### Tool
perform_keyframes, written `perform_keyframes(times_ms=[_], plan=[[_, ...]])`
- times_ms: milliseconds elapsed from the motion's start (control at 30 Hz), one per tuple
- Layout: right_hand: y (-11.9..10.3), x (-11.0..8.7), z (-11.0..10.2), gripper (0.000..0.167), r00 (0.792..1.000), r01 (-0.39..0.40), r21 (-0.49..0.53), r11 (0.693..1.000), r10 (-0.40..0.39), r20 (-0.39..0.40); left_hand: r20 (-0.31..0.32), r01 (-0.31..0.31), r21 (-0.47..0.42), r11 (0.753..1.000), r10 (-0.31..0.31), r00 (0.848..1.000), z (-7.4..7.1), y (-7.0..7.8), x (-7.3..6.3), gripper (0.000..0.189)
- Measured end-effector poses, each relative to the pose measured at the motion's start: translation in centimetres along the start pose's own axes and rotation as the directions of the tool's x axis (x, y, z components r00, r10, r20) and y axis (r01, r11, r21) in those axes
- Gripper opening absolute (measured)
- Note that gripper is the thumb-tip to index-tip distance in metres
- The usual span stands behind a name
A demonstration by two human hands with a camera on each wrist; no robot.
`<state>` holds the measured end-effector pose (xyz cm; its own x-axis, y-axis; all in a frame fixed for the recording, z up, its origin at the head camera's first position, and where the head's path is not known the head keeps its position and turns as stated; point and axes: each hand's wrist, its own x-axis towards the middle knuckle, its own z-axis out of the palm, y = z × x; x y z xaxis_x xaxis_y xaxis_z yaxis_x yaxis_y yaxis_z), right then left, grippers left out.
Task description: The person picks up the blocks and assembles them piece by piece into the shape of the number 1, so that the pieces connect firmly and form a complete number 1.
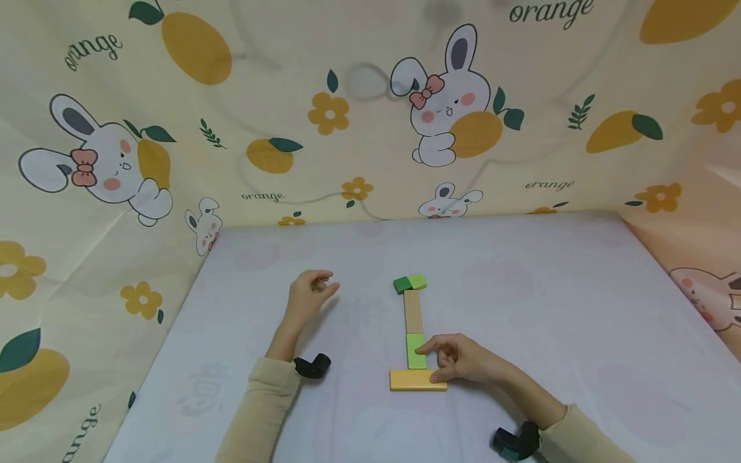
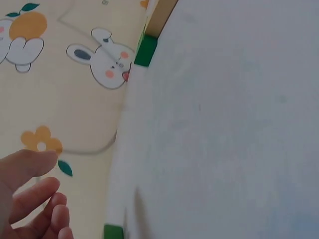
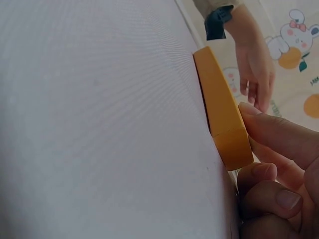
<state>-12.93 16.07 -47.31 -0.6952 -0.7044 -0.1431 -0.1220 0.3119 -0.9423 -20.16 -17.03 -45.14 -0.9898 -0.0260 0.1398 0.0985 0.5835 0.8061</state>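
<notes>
A row of blocks runs away from me in the head view. Nearest lies a yellow block set crosswise, then a light green block and a tan block. At the far end, a dark green block and a lighter green block sit at angles. My right hand has its thumb at the yellow block's right end and its index fingertip on the light green block; its other fingers curl in. My left hand hovers left of the row, fingers loosely bent, holding nothing visible.
The blocks lie on a white-covered table. A printed cloth with rabbits and oranges hangs behind it. Black wrist cameras sit on both wrists. A green piece shows at the bottom of the left wrist view.
</notes>
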Motion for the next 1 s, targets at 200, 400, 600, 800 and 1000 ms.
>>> perform_keyframes(times_ms=[200,400,600,800,1000], plan=[[0.0,0.0,0.0,0.048,1.0,0.005,-0.003,1.0,-0.005,0.002,-0.051,0.051,0.013,0.999,-0.05,0.997,-0.5,-1.0,-0.1,0.035],[-0.2,0.0,0.0,0.048,1.0,0.005,-0.008,1.0,-0.005,0.004,-0.094,0.115,0.049,0.992,-0.11,0.989,-0.6,-2.1,0.1,0.037],[-0.4,-0.1,0.0,0.047,1.0,-0.008,-0.017,1.0,0.008,-0.001,-0.107,0.121,0.094,0.988,-0.111,0.988,-0.7,-2.9,0.3,0.041],[-0.3,-0.1,0.0,0.047,1.0,-0.018,-0.017,1.0,0.018,-0.008,-0.072,0.147,0.12,0.982,-0.139,0.988,-0.9,-3.7,0.5,0.046],[-0.2,-0.1,0.0,0.047,1.0,-0.023,-0.015,1.0,0.023,-0.011,-0.036,0.194,0.13,0.972,-0.191,0.981,-1.0,-4.3,0.8,0.047]])
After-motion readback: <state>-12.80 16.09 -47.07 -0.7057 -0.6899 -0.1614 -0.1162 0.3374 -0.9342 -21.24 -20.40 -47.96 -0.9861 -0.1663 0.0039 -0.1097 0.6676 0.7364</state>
